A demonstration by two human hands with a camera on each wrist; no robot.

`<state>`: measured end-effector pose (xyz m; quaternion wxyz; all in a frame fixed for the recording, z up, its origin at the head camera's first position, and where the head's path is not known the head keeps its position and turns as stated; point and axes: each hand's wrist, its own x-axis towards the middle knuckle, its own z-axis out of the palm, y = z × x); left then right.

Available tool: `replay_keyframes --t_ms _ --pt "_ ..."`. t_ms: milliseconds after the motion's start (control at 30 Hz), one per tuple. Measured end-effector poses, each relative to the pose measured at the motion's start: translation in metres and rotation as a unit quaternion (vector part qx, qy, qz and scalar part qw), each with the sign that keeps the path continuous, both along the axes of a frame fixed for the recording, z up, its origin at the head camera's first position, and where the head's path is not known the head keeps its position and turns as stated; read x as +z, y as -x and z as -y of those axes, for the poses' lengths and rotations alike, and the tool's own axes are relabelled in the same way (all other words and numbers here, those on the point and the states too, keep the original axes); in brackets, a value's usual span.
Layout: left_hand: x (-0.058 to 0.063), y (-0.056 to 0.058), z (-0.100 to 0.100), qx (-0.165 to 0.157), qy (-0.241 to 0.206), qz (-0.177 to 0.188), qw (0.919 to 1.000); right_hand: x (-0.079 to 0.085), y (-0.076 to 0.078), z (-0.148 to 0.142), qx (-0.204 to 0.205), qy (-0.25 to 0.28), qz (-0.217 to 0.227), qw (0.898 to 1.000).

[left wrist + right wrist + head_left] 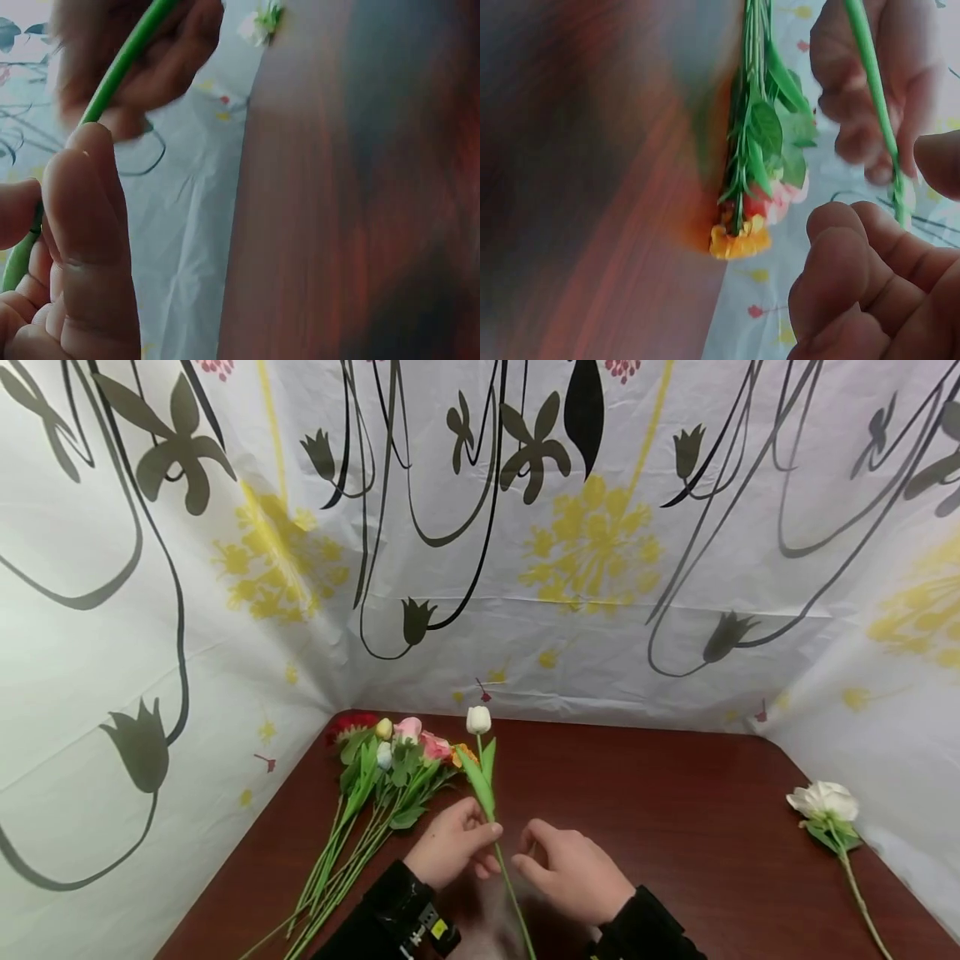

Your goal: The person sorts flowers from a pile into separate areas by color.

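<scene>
A white tulip (478, 720) with green leaves stands nearly upright over the table. My left hand (453, 842) pinches its stem below the leaves, between thumb and fingers. In the left wrist view the green stem (124, 64) runs up from those fingertips, past the blurred right hand. Just right of the stem is my right hand (577, 872), its fingers loosely bent and nothing between them. The right wrist view shows a gap between its thumb (939, 161) and fingers. Left of the hands lies a bunch of flowers, with pink blooms (435, 746) and an orange one (739, 240).
A white rose (825, 802) lies alone at the right side of the dark red-brown table (675, 793). The bunch's long stems (330, 877) reach toward the front left. A patterned white cloth (480, 568) hangs around the back and sides.
</scene>
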<state>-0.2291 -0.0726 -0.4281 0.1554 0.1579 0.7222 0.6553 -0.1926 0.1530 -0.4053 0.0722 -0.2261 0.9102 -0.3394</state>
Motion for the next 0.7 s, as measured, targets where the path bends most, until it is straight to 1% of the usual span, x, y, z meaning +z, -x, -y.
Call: replay_keyframes --t_ms 167,367,433,567,700 --pt "-0.007 -0.006 -0.013 -0.01 -0.015 0.015 0.9997 -0.003 -0.002 0.008 -0.012 0.006 -0.02 1.0" --pt "-0.01 -0.009 -0.02 -0.018 -0.029 0.028 0.999 -0.003 -0.004 0.006 -0.006 0.015 -0.008 1.0" --pt "-0.01 -0.01 -0.022 -0.018 -0.033 0.029 0.9988 -0.003 -0.005 0.005 -0.003 0.015 -0.01 1.0" --pt "-0.011 -0.011 -0.026 -0.027 -0.031 0.022 0.9989 -0.004 -0.007 0.001 -0.002 0.007 -0.016 1.0" --pt "-0.011 -0.012 -0.024 -0.023 -0.001 -0.006 0.9997 -0.005 -0.008 -0.013 -0.003 -0.007 0.001 1.0"
